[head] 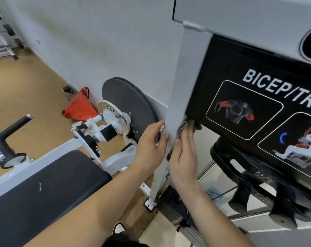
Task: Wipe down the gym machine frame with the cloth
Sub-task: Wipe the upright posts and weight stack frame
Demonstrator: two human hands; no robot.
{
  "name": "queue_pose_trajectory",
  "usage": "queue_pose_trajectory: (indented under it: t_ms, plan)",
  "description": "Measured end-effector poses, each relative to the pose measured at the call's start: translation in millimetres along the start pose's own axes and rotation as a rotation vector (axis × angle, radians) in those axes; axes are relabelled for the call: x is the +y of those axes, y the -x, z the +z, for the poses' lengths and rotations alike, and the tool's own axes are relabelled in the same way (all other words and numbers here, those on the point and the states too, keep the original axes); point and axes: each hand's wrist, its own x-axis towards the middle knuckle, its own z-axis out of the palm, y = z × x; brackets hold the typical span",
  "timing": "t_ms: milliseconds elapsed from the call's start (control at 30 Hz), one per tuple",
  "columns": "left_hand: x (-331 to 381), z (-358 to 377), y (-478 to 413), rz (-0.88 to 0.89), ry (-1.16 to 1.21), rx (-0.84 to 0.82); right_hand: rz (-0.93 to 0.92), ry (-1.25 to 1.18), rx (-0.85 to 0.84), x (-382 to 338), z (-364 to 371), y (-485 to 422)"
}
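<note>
Black panel [222, 68] at right reads "BICEP/TRI", cut off by the frame edge. Below the text are a torso diagram with red arms and a seated-figure diagram. White frame post [185, 77] runs down centre frame. Left hand [149, 141] reaches in from lower left, grip clasping the post with thumb on the front face and fingers round the left side. Right hand [185, 157] lies flat, grip released, fingers straight, pressing the striped cloth [186, 124] against the post's right side, just under the panel's lower corner. Red bag [79, 106] on the floor, left.
</note>
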Motion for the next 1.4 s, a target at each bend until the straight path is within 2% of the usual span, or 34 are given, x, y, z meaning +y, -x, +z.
queue_pose_trajectory:
  t_ms: [200, 333, 433, 533, 633, 767, 867, 933, 1067, 1200, 1267, 1400]
  plan:
    - [-19.3, 3.0, 6.0, 0.03, -0.103, -0.088, 0.158, -0.08, 0.13, -6.3, 10.7, -29.5]
    - [-23.1, 2.0, 5.7, 0.027, -0.09, -0.112, 0.054, -0.013, -0.009, 20.7, 13.2, 4.0]
    - [-24.7, 8.4, 10.7, 0.009, -0.031, -0.093, 0.131, -0.051, -0.112, 36.4, 16.1, 35.6]
    - [-30.6, 12.5, 19.5, -0.121, -0.013, -0.035, 0.23, -0.191, 0.018, 18.6, 18.5, 18.2]
    - [-35.6, 9.5, 29.8, -0.241, -0.039, -0.003, 0.255, -0.209, 0.16, -4.6, 18.1, -11.8]
    - [-41.3, 5.6, 36.0, -0.286, -0.071, -0.004, 0.226, -0.124, 0.09, 13.6, 27.2, 12.3]
    - [-47.3, 6.1, 40.4, -0.309, -0.065, -0.017, 0.476, -0.074, -0.016, 40.0, 35.6, 39.0]
    - [-48.1, 6.5, 44.9, -0.325, -0.079, -0.046, 0.623, -0.129, -0.003, 41.4, 33.6, 37.3]
    - [-50.6, 2.5, 47.0, -0.32, -0.081, -0.08, 0.48, -0.16, 0.117, 20.4, 22.6, 2.0]
    - [-55.0, 5.6, 43.3, -0.365, -0.084, -0.074, 0.417, -0.051, 0.085, 35.9, 38.5, 13.7]
    - [-58.1, 8.9, 41.1, -0.374, -0.08, -0.083, 0.499, -0.063, 0.06, 51.3, 48.4, 27.0]
    - [-61.4, 12.0, 46.2, -0.421, -0.06, -0.114, 0.792, -0.19, 0.054, 64.3, 48.2, 20.5]
